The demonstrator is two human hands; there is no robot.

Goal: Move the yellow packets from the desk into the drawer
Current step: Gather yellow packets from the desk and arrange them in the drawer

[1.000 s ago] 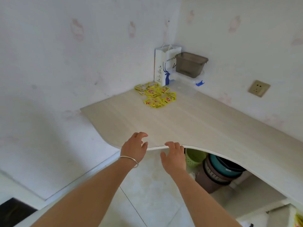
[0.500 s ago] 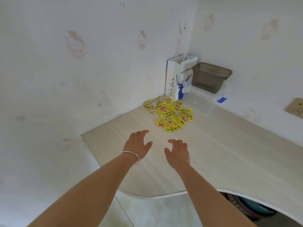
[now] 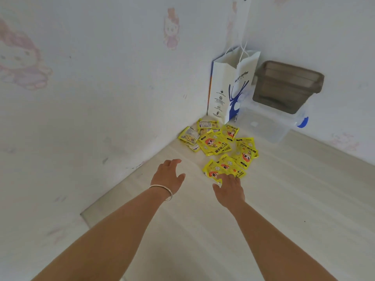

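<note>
Yellow packets (image 3: pixel 220 148) lying in a loose overlapping heap on the desk (image 3: pixel 284 199), toward the far corner where the two walls meet. Right hand (image 3: pixel 229 188) stretched fwd, palm down, fingers (image 3: pixel 233 176) spread and nearly straight, tips over the near edge of the closest packet (image 3: pixel 223 168); touching or just above, can't tell, nothing gripped. Left hand (image 3: pixel 168 176) hovering beside, to the left of the heap and apart from it, fingers relaxed and slightly bent, thumb out, holding nothing; thin silver bangle (image 3: pixel 162 191) at the wrist. Rest of the heap beyond both hands: some packets face up w/ an orange cartoon print, a few near the left wall turned over showing pale backs. Behind the heap, right in the corner, white paper bag (image 3: pixel 231 88) upright w/ blue deer logo, string handles up. Just right of it, clear plastic box (image 3: pixel 267 122) w/ a blue clip (image 3: pixel 303 121) on its right end, and a smoky brown bin (image 3: pixel 284 86) stacked on top, against the right wall. Desk surface pale wood grain, rounded edge at lower left. Walls (image 3: pixel 91 78) white w/ faded pink cartoon cat pattern, some scuffs low on the left wall. Both bare forearms reaching in from the bottom of the view.
</note>
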